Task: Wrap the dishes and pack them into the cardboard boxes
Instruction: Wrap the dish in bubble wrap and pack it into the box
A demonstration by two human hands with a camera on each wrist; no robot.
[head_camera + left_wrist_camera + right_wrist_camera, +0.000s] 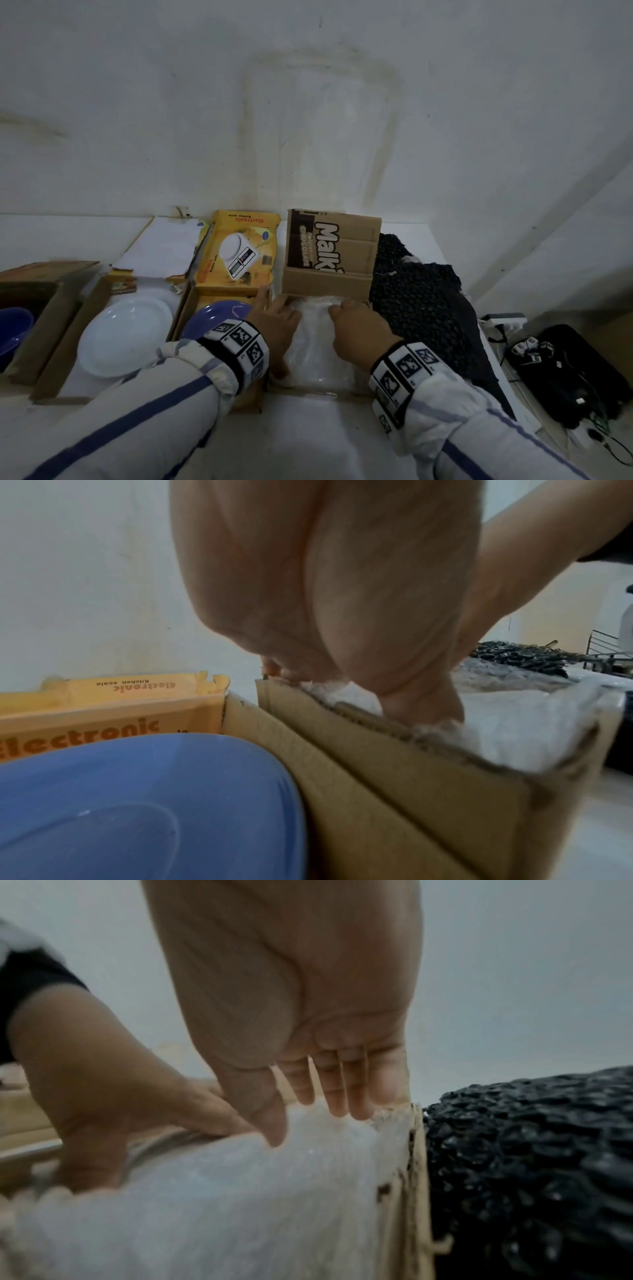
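A dish bundled in clear bubble wrap lies inside the open brown cardboard box at the table's middle. My left hand rests spread on the bundle's left side, against the box wall. My right hand presses its straight fingertips into the wrap near the far right corner. What the wrap holds is hidden. A blue bowl sits unwrapped in the yellow scale box just to the left. A white plate lies in a flat box further left.
A second blue bowl shows at the far left edge. A heap of black bubble wrap lies against the box's right side. Cables and a power strip sit off the table's right edge. The wall rises right behind the boxes.
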